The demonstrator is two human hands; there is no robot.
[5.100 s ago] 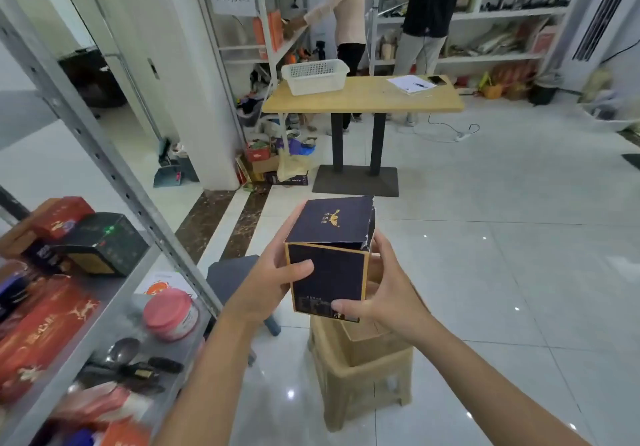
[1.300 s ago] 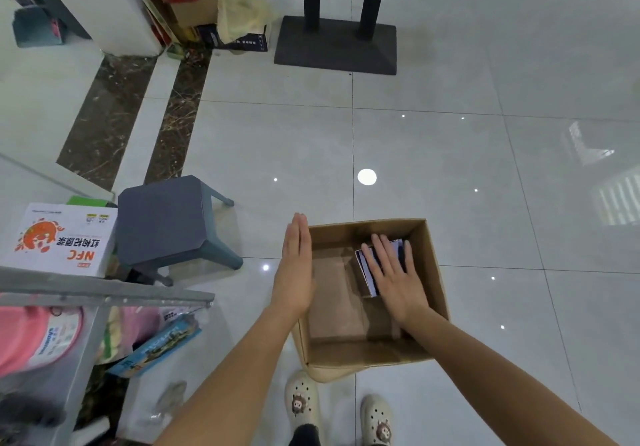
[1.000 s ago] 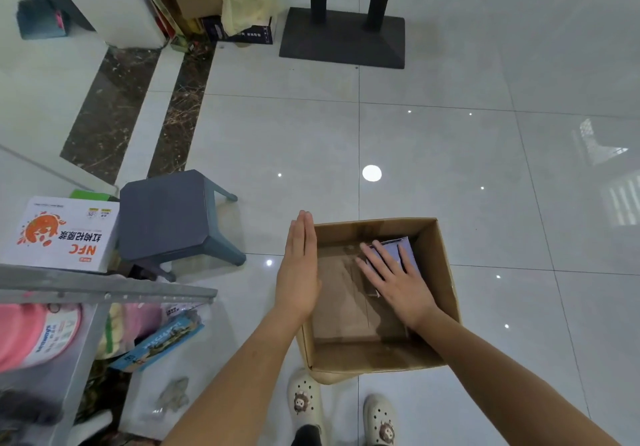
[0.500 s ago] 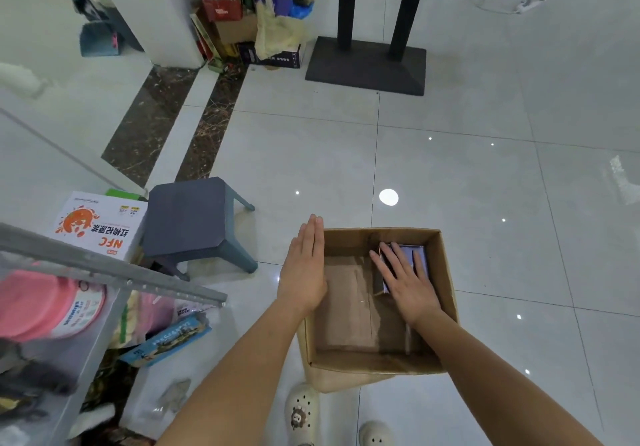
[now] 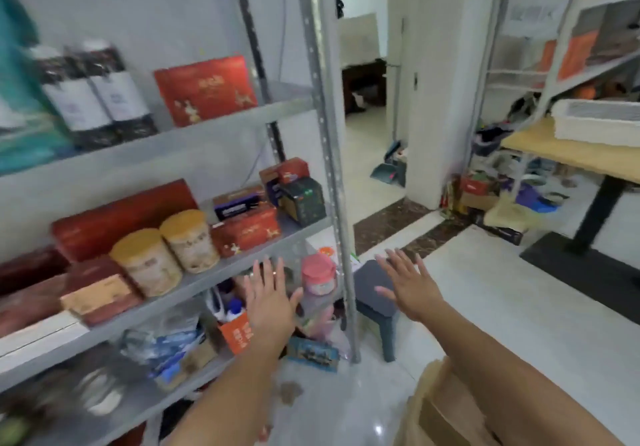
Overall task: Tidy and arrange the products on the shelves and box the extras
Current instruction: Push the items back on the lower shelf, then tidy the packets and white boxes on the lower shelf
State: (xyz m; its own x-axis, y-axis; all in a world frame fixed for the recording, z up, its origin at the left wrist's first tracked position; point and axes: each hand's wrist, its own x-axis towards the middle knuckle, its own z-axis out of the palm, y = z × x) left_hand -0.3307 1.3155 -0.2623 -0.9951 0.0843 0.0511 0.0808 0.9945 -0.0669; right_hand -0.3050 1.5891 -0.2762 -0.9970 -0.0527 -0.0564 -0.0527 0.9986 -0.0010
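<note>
Both hands are hanging in the air with nothing in them. The left hand (image 5: 270,302) is spreading its fingers wide just left of the shelf's front upright (image 5: 330,168), before the lower shelves. The right hand (image 5: 410,288) is spreading likewise just right of that upright, over a grey stool (image 5: 369,279). I am judging this as the step of picking the next product. The next move is calling for a choice of an extra left of the upright and a sure grip on it. The cardboard box (image 5: 446,411) for extras is sitting low and right of the upright (its inside is hidden here). Left of the upright I am counting two gold-lidded tins (image 5: 147,265), two dark bottles (image 5: 117,92), one pink-lidded jar (image 5: 318,274) and one dark green box (image 5: 303,199). The red boxes are blurring too much to count.
</note>
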